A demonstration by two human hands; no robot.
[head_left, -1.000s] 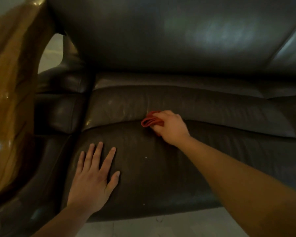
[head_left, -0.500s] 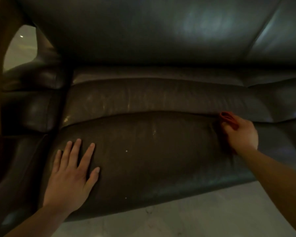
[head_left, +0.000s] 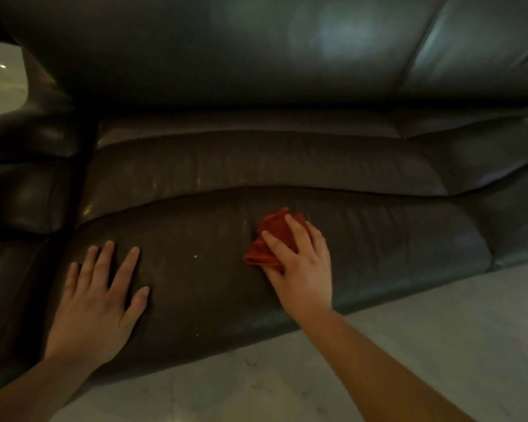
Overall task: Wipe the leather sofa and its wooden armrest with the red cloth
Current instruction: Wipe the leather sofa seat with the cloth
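A dark brown leather sofa [head_left: 378, 233] fills the view, its seat cushion in front of me and its backrest above. My right hand [head_left: 302, 263] presses a crumpled red cloth [head_left: 272, 239] flat onto the middle of the seat cushion, fingers spread over it. My left hand [head_left: 98, 300] lies flat on the left part of the same cushion, fingers apart, holding nothing. A small white speck [head_left: 195, 256] sits on the leather between my hands. The wooden armrest is out of view.
The padded leather side of the sofa [head_left: 28, 193] rises at the left. Pale marble-like floor [head_left: 409, 345] runs along the cushion's front edge. A second seat cushion [head_left: 506, 208] adjoins at the right.
My right hand has swept the red cloth back left, from the cushion's right end at the seam to its middle, nearer the front. The left hand has stayed flat.
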